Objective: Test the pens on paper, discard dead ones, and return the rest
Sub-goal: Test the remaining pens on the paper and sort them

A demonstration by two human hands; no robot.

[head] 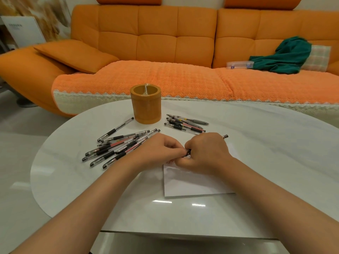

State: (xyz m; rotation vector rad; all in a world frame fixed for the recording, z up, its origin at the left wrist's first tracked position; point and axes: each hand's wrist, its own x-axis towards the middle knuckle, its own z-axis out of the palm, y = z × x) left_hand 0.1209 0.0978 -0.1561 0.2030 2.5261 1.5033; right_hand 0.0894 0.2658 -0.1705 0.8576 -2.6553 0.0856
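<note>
1. Two hands meet in the head view. A slim pen [188, 152] is gripped by the curled right hand [207, 153], and its dark end is pinched by the left hand [161, 153], over a flat white paper sheet [192, 182].
2. Clear plastic pens are heaped in a left pile [119, 145] and a right pile [185, 123], beside a cylindrical wooden holder [145, 104] on the glossy oval table [256, 143].

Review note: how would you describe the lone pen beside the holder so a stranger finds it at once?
On the white oval table, find the wooden pen holder near the far edge. Left of its base lies one clear pen with a black grip. Unlike the big pile nearer the person and the small pile right of the holder, it lies alone.
</note>
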